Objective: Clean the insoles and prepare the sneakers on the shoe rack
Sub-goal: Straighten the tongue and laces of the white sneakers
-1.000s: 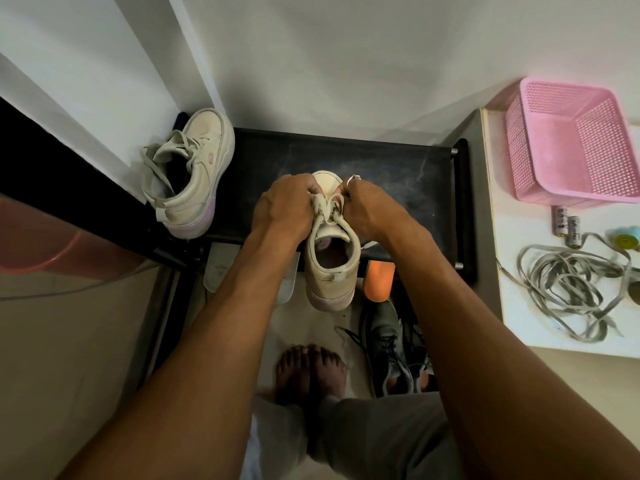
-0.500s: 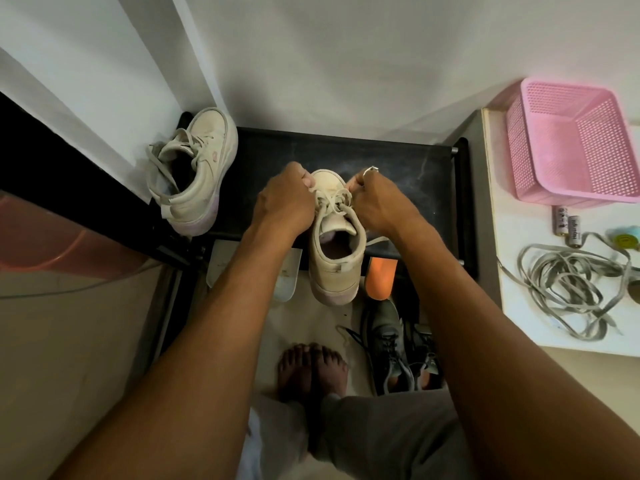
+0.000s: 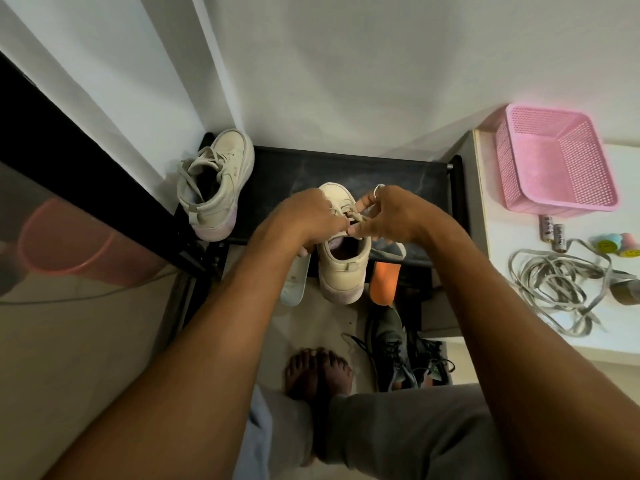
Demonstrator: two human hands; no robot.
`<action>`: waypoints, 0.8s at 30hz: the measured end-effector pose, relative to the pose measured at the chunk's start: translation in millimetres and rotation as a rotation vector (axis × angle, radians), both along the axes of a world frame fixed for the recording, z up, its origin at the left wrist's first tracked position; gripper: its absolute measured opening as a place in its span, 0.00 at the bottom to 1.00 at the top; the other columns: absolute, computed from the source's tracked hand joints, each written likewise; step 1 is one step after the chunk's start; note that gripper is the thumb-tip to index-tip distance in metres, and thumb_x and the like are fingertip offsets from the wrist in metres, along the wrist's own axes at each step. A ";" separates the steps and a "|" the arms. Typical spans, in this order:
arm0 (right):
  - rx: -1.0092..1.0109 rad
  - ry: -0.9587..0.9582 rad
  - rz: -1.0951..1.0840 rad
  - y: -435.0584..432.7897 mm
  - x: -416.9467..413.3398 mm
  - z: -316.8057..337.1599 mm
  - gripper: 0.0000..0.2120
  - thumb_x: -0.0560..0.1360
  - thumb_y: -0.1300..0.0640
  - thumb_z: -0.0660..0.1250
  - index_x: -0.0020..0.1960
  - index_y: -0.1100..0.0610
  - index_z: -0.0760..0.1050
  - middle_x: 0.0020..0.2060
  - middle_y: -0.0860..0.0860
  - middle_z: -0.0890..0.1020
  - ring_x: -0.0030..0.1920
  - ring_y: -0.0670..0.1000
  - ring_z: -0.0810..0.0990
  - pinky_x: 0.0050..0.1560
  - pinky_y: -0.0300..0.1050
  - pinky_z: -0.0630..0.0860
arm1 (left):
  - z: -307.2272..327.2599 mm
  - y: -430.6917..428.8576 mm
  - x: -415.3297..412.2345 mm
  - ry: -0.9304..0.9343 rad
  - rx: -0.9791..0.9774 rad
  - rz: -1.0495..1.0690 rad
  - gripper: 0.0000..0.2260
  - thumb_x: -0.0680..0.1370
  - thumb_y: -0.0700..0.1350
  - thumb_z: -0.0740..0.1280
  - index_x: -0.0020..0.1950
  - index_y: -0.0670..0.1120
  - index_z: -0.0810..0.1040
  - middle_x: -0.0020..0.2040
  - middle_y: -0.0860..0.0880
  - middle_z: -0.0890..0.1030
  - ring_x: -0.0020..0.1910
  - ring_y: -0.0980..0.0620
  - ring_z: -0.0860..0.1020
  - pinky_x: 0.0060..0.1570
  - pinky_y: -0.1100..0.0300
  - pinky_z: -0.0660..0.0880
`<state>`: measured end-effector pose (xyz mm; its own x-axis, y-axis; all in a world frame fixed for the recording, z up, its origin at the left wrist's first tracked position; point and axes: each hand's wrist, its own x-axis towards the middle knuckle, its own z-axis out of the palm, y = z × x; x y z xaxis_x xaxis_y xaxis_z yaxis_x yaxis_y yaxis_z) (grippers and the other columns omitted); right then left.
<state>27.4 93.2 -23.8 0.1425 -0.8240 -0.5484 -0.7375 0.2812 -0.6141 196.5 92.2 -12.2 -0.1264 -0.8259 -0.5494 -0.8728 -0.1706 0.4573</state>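
At frame centre, your left hand and right hand pinch the pale laces of the cream lilac-soled sneaker at the front edge of the black shoe rack. Lacing seems unfinished; a white insole and an orange insole lie beside it.

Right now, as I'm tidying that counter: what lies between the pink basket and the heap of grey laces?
Two small batteries lie side by side on the white counter between the pink basket and the laces, seen in the head view.
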 end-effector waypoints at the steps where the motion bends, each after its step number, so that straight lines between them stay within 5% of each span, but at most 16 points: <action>1: -0.003 -0.002 -0.016 1.1 1.9 -1.3 0.15 0.73 0.54 0.77 0.56 0.53 0.77 0.46 0.52 0.85 0.44 0.53 0.85 0.51 0.54 0.84 | -2.9 1.6 -2.3 -0.018 -0.056 0.007 0.18 0.77 0.54 0.71 0.63 0.47 0.76 0.54 0.47 0.83 0.39 0.48 0.84 0.40 0.54 0.84; 6: -0.103 -0.004 -0.049 4.5 3.4 -5.3 0.10 0.77 0.59 0.73 0.56 0.52 0.75 0.44 0.54 0.83 0.37 0.50 0.83 0.38 0.44 0.79 | -9.7 0.7 -3.2 -0.012 -0.167 0.097 0.12 0.78 0.43 0.70 0.61 0.46 0.78 0.49 0.47 0.83 0.31 0.49 0.84 0.34 0.55 0.84; 11: -0.339 -0.005 -0.224 8.4 -5.3 -20.2 0.12 0.76 0.68 0.65 0.52 0.52 0.71 0.41 0.54 0.82 0.35 0.54 0.82 0.37 0.50 0.83 | -14.5 -0.1 8.9 0.075 -0.240 0.228 0.14 0.77 0.35 0.66 0.57 0.52 0.75 0.52 0.49 0.79 0.32 0.48 0.84 0.27 0.58 0.80; 14: -0.429 -0.021 -0.217 10.6 -2.8 -21.6 0.12 0.75 0.70 0.63 0.46 0.53 0.71 0.37 0.51 0.79 0.31 0.47 0.77 0.30 0.38 0.76 | -14.7 -2.8 18.3 0.105 -0.280 0.290 0.12 0.77 0.36 0.68 0.48 0.53 0.73 0.50 0.50 0.78 0.35 0.47 0.83 0.24 0.61 0.77; 17: -0.454 0.004 -0.178 9.1 1.5 -25.1 0.13 0.74 0.71 0.63 0.42 0.54 0.75 0.40 0.50 0.81 0.37 0.46 0.79 0.38 0.35 0.74 | -15.5 -4.4 21.0 0.106 -0.308 0.297 0.12 0.77 0.37 0.69 0.43 0.54 0.72 0.48 0.49 0.79 0.37 0.46 0.83 0.30 0.53 0.83; 21: -0.412 0.105 -0.109 4.9 4.0 -34.6 0.17 0.75 0.68 0.66 0.40 0.46 0.82 0.45 0.46 0.85 0.45 0.49 0.82 0.48 0.46 0.80 | -17.8 -4.4 17.9 0.065 -0.319 0.256 0.11 0.77 0.37 0.69 0.39 0.52 0.77 0.43 0.48 0.84 0.34 0.47 0.84 0.37 0.48 0.84; 24: -0.386 0.206 -0.053 2.5 13.2 -39.3 0.07 0.76 0.59 0.68 0.48 0.50 0.84 0.47 0.48 0.85 0.44 0.51 0.82 0.48 0.52 0.83 | -16.9 -5.2 11.6 0.030 -0.303 0.196 0.12 0.78 0.38 0.69 0.38 0.52 0.82 0.44 0.50 0.84 0.41 0.46 0.84 0.46 0.49 0.84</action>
